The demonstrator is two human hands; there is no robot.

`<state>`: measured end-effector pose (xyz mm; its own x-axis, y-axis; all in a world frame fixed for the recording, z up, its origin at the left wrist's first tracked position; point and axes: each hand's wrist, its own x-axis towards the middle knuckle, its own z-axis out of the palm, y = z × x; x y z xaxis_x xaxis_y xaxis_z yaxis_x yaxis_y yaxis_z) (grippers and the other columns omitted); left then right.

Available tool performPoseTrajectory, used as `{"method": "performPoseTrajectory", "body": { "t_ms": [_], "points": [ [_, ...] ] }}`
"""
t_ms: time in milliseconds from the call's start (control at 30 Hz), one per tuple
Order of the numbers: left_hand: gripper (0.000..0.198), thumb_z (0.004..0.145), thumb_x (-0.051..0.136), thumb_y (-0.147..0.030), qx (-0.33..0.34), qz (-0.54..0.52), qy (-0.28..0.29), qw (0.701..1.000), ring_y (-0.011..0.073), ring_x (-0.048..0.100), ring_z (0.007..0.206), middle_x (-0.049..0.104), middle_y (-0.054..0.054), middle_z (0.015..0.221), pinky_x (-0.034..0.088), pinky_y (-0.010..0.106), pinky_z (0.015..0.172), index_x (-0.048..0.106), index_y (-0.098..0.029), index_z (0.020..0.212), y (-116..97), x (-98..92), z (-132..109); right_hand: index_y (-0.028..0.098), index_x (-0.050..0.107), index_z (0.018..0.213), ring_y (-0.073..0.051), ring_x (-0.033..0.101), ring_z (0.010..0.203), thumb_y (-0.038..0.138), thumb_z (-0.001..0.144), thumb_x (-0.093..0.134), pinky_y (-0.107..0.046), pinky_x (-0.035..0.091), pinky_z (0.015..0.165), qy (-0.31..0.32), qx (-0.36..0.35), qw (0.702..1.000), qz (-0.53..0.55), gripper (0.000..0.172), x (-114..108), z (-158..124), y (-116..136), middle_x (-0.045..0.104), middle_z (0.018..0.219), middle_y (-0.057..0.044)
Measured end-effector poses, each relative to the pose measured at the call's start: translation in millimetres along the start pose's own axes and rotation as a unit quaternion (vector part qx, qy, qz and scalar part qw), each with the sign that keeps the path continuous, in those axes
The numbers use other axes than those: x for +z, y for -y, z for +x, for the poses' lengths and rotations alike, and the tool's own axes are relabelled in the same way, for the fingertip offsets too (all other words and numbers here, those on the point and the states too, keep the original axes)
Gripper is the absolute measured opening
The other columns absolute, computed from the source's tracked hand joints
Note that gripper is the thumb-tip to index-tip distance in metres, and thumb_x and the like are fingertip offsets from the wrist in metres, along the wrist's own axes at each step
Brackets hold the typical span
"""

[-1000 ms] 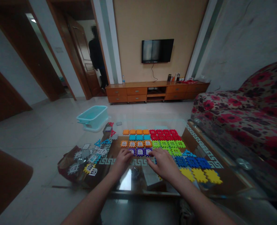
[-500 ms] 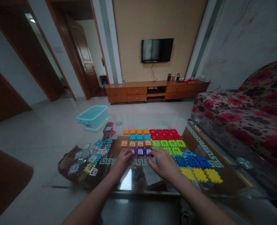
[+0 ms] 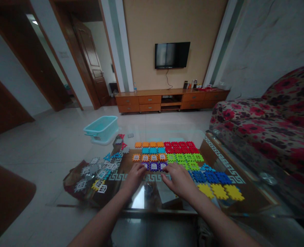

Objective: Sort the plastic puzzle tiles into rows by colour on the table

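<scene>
Rows of interlocking plastic tiles lie flat on the glass coffee table (image 3: 247, 192): orange (image 3: 149, 144), teal (image 3: 153, 150), red (image 3: 181, 147), green (image 3: 185, 158), blue (image 3: 211, 177) and yellow (image 3: 220, 192). An orange row with white windows (image 3: 149, 157) sits above a short purple windowed row (image 3: 154, 166). My left hand (image 3: 134, 177) has curled fingers at the left end of the purple row. My right hand (image 3: 179, 179) rests at its right end, fingers over the tile and thumb below.
A loose heap of grey, teal and yellow tiles (image 3: 96, 173) lies on the table's left part. A teal plastic tub (image 3: 102, 127) stands on the floor beyond. A floral sofa (image 3: 270, 120) runs along the right. A TV cabinet (image 3: 172, 99) lines the far wall.
A person who stood in the far doorway a second ago is gone from view. My hands have stayed at the ends of the purple row.
</scene>
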<state>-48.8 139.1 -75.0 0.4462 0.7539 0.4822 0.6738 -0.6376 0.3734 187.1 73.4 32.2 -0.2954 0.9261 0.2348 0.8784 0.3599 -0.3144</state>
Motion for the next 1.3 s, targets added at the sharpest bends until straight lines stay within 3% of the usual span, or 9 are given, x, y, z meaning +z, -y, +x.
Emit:
{"method": "performPoseTrajectory", "body": {
  "t_ms": [600,1300],
  "points": [
    [0.015,0.09,0.055,-0.017,-0.006,0.0,-0.022,1.0,0.0213,0.059,0.103,0.064,0.007,0.105,0.053,0.039,0.088,0.066,-0.022,0.099,-1.2,-0.8,-0.9,0.019,0.068,0.099,-0.024,0.061,0.098,0.032,0.093,0.052,-0.036,0.043,0.088,0.008,-0.005,1.0,-0.001,0.021,-1.2,-0.2,-1.2,0.069,0.096,-0.008],
    [0.014,0.09,0.054,-0.016,-0.022,0.007,-0.009,1.0,0.0205,0.06,0.104,0.063,0.007,0.108,0.054,0.037,0.089,0.063,-0.02,0.101,-1.8,-0.2,-2.1,0.019,0.068,0.099,-0.024,0.061,0.098,0.033,0.093,0.051,-0.036,0.043,0.087,0.015,-0.008,1.0,-0.003,0.022,-1.3,-1.1,-1.9,0.069,0.097,-0.008]
  ]
}}
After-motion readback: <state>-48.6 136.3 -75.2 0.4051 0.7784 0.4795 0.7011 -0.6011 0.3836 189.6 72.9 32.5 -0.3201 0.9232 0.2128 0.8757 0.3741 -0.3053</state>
